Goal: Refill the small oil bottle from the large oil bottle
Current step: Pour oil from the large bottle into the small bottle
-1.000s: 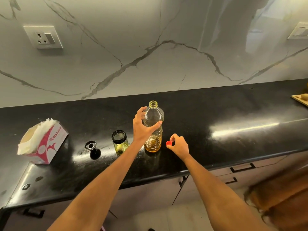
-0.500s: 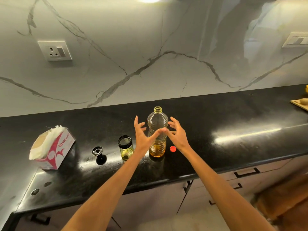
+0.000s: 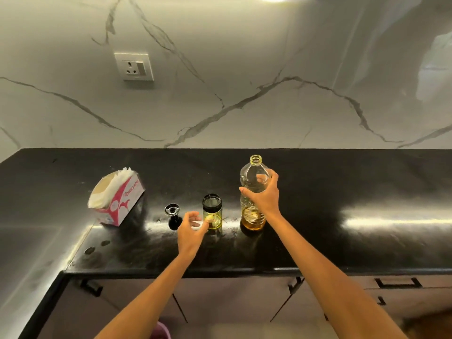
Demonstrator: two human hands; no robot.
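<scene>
1. A large clear plastic oil bottle, uncapped and upright, is seen standing on the glossy black stone countertop; only its lower part is filled with amber oil.
2. The large bottle is gripped around its middle by the right hand, the thumb being wrapped across the near side and the fingers curled round the far side.
3. A small glass oil bottle with a black collar at its open mouth is placed just left of the large bottle, apart from it; a shallow layer of yellow-green oil is held in its base.
4. The left hand is held half-closed just beside the small bottle, on its left; the thumb tip is seen at the lower glass, but whether it is touched cannot be told, and nothing is visibly held.
5. A small black stopper with a shiny round top is set on the countertop left of the small bottle, beyond the left hand.
6. A white and red cardboard tissue box, with white tissues showing at its open end, is placed further left.
7. A white wall socket is mounted on the veined marble backsplash.
8. Cabinet fronts with black handles are seen below the counter edge.
</scene>
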